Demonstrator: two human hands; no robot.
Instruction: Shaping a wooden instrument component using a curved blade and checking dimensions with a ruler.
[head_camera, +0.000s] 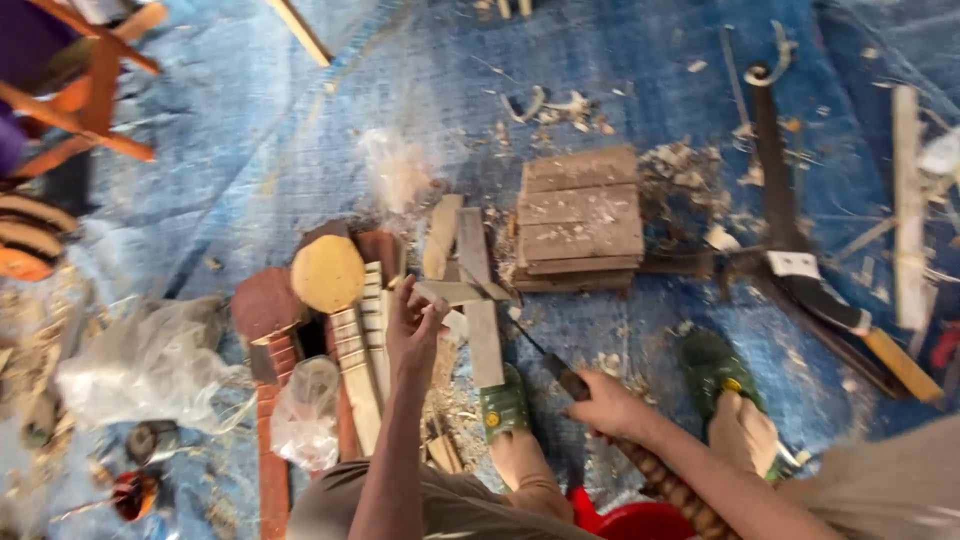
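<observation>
From the head camera I look down on a blue tarpaulin (640, 90) spread over the floor, littered with wood shavings. My left hand (415, 325) is raised over the work with its fingers pinched on the end of a thin pale wooden strip (455, 292), which lies crosswise over a longer grey wooden slat (478, 300); I judge the strip is held there to line it up or steady it against the slat. My right hand (605, 405) is closed around the handle of a dark-bladed knife (560, 375), its thin blade angled up and left toward the strip, so the cutting edge points at the piece the other hand steadies. Both feet wear green sandals (715, 370), planted either side of the right hand, which looks like a squat or low seat over the work. Just left of the left hand lie small unfinished stringed-instrument bodies, one with a round pale face (327, 272) and a fretted neck (358, 375), kept within reach beside the strips. Ahead of the slat sits a stack of grey wooden blocks (580, 218), touching one another in a tidy pile. To the right a hand saw with a yellow handle (860, 340) rests on the tarpaulin, well apart from the hands. Crumpled clear plastic bags (150, 365) lie to the far left.
</observation>
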